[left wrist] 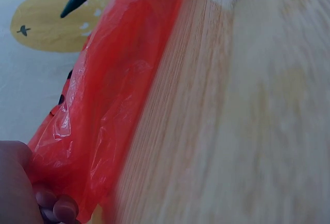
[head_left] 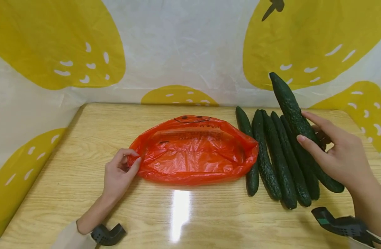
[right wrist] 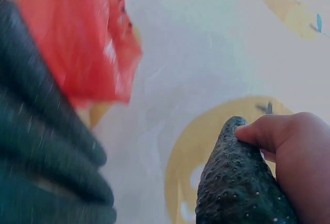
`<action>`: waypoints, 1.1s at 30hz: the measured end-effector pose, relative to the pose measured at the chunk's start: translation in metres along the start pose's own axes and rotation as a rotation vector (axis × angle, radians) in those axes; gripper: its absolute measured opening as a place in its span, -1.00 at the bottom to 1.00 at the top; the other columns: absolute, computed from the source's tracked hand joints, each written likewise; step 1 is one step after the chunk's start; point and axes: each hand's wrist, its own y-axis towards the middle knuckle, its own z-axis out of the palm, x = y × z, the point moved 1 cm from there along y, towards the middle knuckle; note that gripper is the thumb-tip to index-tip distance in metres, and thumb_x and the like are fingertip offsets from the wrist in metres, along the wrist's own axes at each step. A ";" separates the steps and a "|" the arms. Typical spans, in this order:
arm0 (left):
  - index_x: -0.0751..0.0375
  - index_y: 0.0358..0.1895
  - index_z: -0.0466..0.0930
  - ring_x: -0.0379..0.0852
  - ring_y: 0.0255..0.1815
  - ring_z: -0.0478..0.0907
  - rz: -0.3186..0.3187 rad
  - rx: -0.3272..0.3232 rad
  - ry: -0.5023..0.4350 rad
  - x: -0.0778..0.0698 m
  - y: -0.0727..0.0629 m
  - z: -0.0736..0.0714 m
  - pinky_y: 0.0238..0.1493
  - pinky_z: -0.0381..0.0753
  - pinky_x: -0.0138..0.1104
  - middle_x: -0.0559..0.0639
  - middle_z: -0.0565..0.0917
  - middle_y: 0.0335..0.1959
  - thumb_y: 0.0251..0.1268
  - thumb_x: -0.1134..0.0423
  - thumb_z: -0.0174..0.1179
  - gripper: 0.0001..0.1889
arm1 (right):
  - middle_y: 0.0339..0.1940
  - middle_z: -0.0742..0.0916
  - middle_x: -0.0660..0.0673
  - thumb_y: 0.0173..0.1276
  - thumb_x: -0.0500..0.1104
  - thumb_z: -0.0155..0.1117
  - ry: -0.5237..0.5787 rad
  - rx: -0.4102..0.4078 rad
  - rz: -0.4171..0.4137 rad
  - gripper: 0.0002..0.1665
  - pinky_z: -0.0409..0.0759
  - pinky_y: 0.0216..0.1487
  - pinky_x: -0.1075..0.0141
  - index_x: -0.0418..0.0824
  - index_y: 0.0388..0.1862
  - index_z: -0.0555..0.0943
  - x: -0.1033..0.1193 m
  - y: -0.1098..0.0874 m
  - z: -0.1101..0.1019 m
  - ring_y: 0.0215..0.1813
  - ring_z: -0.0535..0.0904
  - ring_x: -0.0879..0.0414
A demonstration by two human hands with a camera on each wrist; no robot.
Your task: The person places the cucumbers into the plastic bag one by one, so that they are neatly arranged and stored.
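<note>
Head view: the left grip pinches the red bag's left end, seemingly to hold its mouth spread; the right grip grasps a raised cucumber, tilted above other cucumbers at right on the wooden surface. A fruit-printed sheet hangs beyond.

Left wrist: plastic gathers at the left grip.

Right wrist: the raised cucumber is held along its side, probably for steadiness.

The bag partly hides the leftmost cucumber; the print is too small to read. The right wrist view blurs the lying cucumbers; the left wrist view crops the left hand.
</note>
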 end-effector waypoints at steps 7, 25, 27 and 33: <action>0.51 -0.25 0.45 -0.29 -0.71 0.21 -0.045 0.026 0.030 -0.003 0.000 -0.003 -0.70 0.21 -0.40 -0.06 0.33 -0.79 -0.02 0.73 0.17 -0.76 | -0.39 0.55 0.12 0.25 -0.07 0.36 0.093 -0.030 -0.118 -0.40 0.12 -0.58 0.50 -0.20 0.26 0.51 0.028 0.018 0.010 -0.46 0.28 0.41; 0.38 -0.18 0.48 -0.27 -0.76 0.24 -0.044 0.064 -0.027 0.035 -0.008 -0.008 -0.71 0.25 -0.40 -0.11 0.39 -0.79 0.06 0.66 0.19 -0.74 | 0.08 0.66 -0.15 0.34 0.14 0.20 0.246 0.008 -0.261 -0.35 0.30 0.13 0.50 -0.19 0.30 0.47 0.077 0.052 0.039 -0.02 0.54 0.02; 0.39 -0.18 0.48 -0.28 -0.77 0.25 -0.041 0.067 -0.031 0.035 -0.007 -0.008 -0.71 0.26 -0.40 -0.11 0.40 -0.79 0.05 0.67 0.19 -0.74 | 0.13 0.63 -0.13 0.34 0.06 0.23 0.252 0.020 -0.276 -0.38 0.29 0.15 0.49 -0.19 0.30 0.47 0.080 0.055 0.042 0.03 0.54 -0.01; 0.42 -0.17 0.47 -0.27 -0.80 0.27 -0.023 0.078 -0.057 0.035 -0.006 -0.007 -0.71 0.29 -0.42 -0.10 0.41 -0.80 0.04 0.70 0.18 -0.72 | 0.13 0.64 -0.06 0.23 -0.14 0.31 0.250 0.060 -0.299 -0.35 0.26 -0.30 0.42 -0.13 0.33 0.45 0.090 0.062 0.053 -0.43 0.34 0.16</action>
